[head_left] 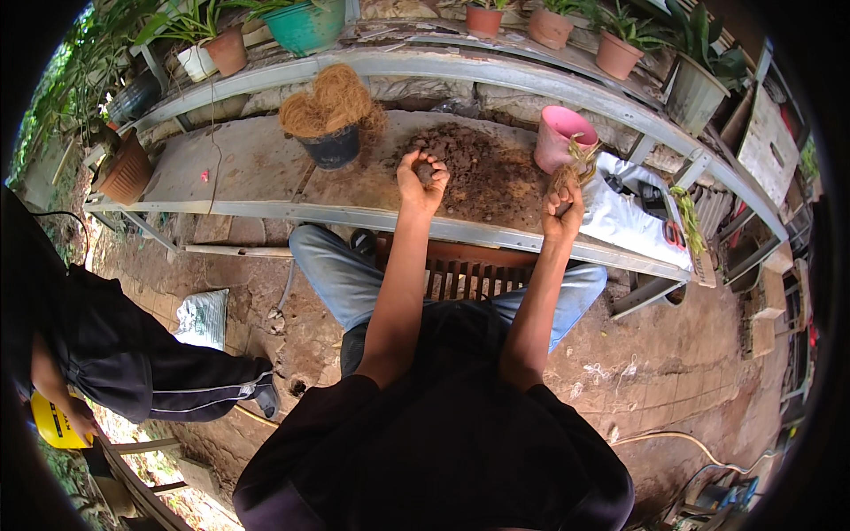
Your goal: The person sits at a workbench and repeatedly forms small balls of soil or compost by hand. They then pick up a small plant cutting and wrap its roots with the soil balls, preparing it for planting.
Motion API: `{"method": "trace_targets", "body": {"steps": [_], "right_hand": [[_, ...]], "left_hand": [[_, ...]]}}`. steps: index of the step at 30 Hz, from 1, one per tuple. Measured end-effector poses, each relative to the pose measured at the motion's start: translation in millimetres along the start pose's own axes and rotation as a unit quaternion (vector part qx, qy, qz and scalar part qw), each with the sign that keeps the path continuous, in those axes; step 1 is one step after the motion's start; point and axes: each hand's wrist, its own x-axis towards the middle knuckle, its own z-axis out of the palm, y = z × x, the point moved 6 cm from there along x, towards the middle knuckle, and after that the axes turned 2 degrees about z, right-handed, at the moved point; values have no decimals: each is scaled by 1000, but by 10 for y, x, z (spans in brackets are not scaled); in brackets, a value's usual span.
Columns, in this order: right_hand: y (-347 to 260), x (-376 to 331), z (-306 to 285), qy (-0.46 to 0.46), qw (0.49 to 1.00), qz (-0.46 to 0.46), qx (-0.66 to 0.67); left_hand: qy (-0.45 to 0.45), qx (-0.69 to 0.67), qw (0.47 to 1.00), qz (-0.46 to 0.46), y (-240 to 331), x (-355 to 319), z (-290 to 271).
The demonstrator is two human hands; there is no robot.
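My left hand (423, 184) is raised over the bench at the left edge of a heap of dark crumbly soil (462, 157). Its fingers curl inward around what looks like a bit of the same soil. On the right, my right hand (564, 212) is closed around the base of a small plant (581, 157) with pale, yellowish leaves; its roots are mostly hidden by the fingers. Just behind that plant stands a pink pot (556, 142). A black pot (329, 149) heaped with brown coconut fibre (336, 102) sits left of the soil.
A white sack (611, 217) lies at the bench's right end, with red-handled scissors (673, 234) and cut leaves nearby. Potted plants line a raised metal-edged shelf (425, 64) behind. At left, another person in dark trousers (115, 354) has a hand by a yellow object (57, 423).
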Motion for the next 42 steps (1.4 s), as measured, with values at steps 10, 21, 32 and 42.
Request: {"method": "trace_targets", "body": {"steps": [10, 21, 32, 42], "right_hand": [[-1, -139, 608, 75, 989, -83, -97], [-223, -31, -146, 35, 997, -43, -60], [-82, -144, 503, 147, 979, -102, -95], [82, -64, 320, 153, 984, -62, -63]], "left_hand": [[21, 3, 1000, 18, 28, -29, -8], [19, 47, 999, 8, 40, 44, -64], [12, 137, 990, 41, -156, -164, 329], [-6, 136, 991, -13, -222, -229, 381]]}}
